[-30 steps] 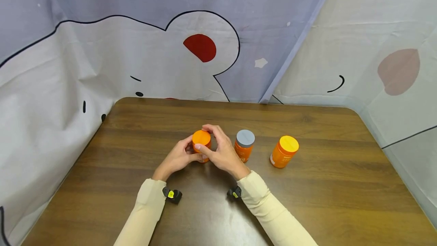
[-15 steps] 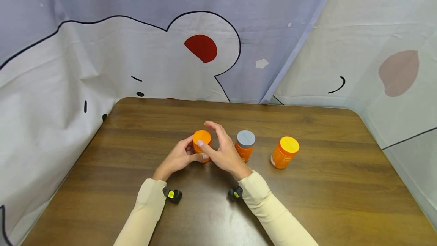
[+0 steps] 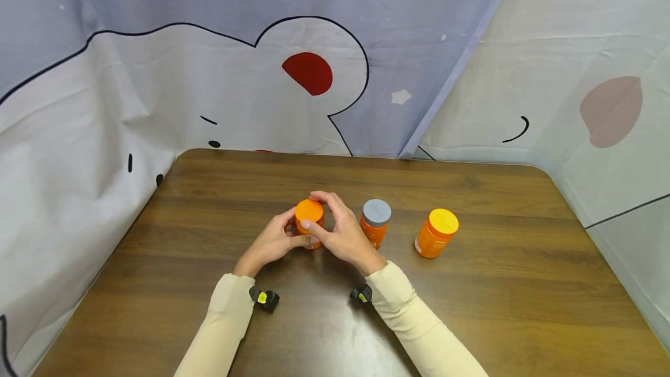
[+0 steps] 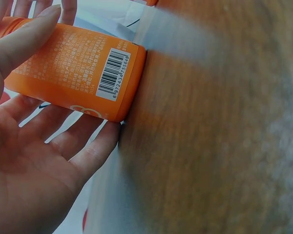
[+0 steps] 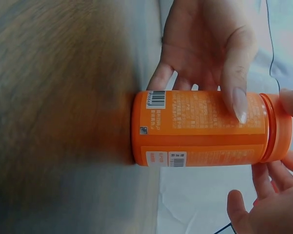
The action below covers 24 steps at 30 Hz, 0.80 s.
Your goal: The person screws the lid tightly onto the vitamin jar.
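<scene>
An orange jar (image 5: 200, 131) with an orange lid (image 3: 309, 210) stands upright on the wooden table, left of two similar jars. My left hand (image 3: 271, 243) grips its body, thumb across the printed label and fingers round the far side, as the left wrist view shows. From the right, my right hand (image 3: 345, 236) pinches the lid between thumb and fingers. In the right wrist view a narrow groove runs between lid and body. A barcode label (image 4: 113, 74) faces the left wrist camera.
Just right of my right hand stands an orange jar with a grey lid (image 3: 376, 212). Farther right is another orange jar with a yellow lid (image 3: 443, 221). A printed curtain (image 3: 225, 86) hangs behind the table's back edge (image 3: 471, 163).
Half a second ago my right fingers were spread away from the lid; now they are back on its rim, as they were a second ago. My left hand and the jars stay put.
</scene>
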{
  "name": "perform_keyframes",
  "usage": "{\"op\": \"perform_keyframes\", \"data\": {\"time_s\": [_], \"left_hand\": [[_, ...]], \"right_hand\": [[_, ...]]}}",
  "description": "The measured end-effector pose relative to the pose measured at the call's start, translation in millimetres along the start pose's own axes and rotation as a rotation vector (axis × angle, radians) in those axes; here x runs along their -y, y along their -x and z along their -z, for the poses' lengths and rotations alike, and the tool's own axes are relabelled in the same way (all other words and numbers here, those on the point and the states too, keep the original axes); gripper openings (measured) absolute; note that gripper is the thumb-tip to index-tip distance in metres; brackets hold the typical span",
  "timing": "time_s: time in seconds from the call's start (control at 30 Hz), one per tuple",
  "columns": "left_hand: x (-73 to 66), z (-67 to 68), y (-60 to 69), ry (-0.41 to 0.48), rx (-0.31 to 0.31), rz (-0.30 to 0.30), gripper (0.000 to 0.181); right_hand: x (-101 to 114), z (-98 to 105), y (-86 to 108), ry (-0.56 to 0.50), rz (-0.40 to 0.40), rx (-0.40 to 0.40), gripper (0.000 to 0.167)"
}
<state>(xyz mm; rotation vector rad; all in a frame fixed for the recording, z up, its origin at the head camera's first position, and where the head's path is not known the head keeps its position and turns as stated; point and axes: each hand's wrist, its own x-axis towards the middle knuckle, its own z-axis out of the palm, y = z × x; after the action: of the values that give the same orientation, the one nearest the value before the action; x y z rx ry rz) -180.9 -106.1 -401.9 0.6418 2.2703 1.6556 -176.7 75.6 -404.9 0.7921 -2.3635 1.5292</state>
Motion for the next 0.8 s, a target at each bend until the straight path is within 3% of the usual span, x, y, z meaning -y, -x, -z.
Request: {"op": "perform_keyframes", "data": {"time_s": [0.27,0.57,0.7,0.8], "left_hand": [[1.0,0.7,-0.2,-0.017,-0.001,-0.010,0.055],[-0.9,1.5,0.4,-0.065,-0.010,-0.009,0.057],[0.5,1.3,-0.1,-0.049,-0.006,0.007,0.057],[3.5,1.1,-0.6,-0.020,0.001,0.006,0.056]], "right_hand": [[0,0,0.6,-0.004,-0.051,-0.047,0.068],[1,2,-0.3,-0.061,-0.006,0.044,0.055],[1,1,-0.1,-0.067,-0.030,0.025,0.056],[12,3,1.2,-0.045,-0.060,-0.003,0.057]]}}
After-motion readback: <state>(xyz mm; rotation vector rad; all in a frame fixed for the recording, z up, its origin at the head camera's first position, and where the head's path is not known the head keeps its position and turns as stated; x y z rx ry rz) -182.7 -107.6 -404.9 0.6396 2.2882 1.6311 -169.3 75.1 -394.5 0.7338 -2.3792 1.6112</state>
